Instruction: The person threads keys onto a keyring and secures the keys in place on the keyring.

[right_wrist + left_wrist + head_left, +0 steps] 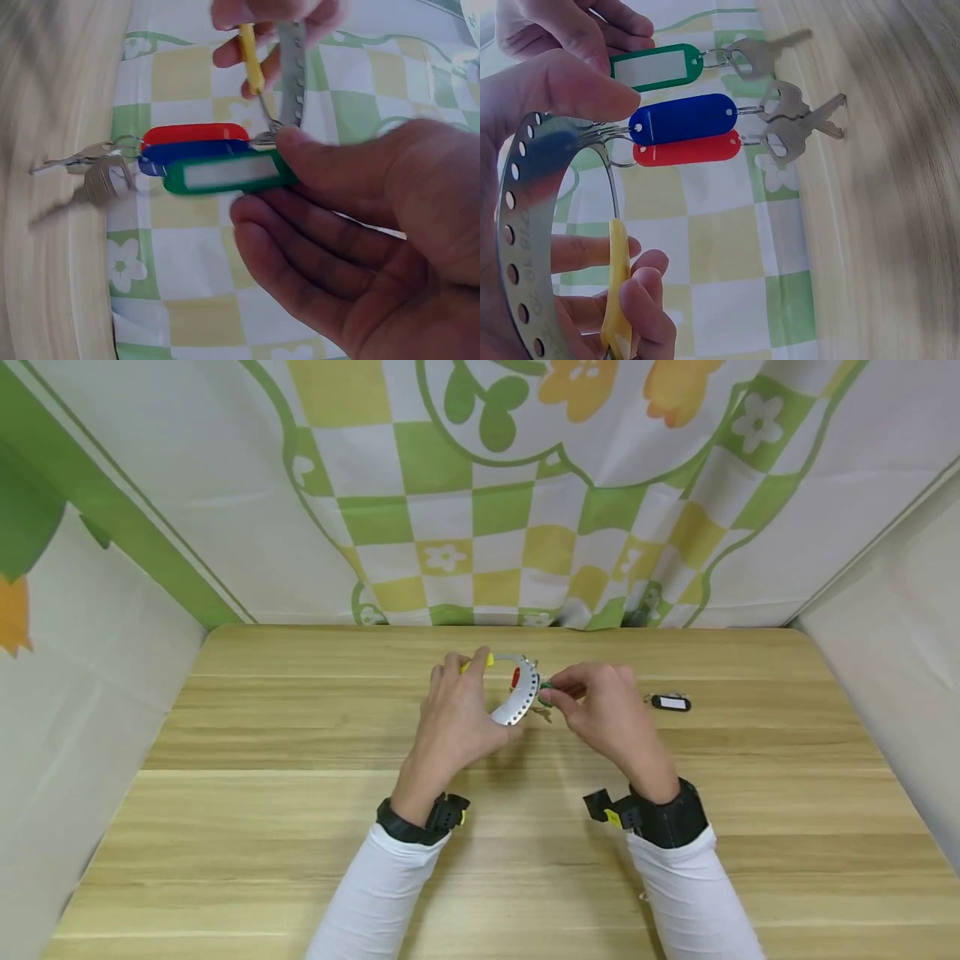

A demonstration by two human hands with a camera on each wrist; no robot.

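My left hand grips a ring-shaped metal key holder, a flat curved plate with a row of holes and a yellow sleeve on its thin wire. In the left wrist view, a blue key tag and a red key tag hang from the holder by small rings, each with keys at its far end. My right hand pinches a green key tag with a white label, close against the holder's edge. The green tag carries its own key. Fingers hide whether its ring joins the holder.
A black key tag with a white label lies on the wooden table, right of my right hand. Behind the table's far edge hangs a green, yellow and white checked curtain. Pale cloth walls stand at both sides.
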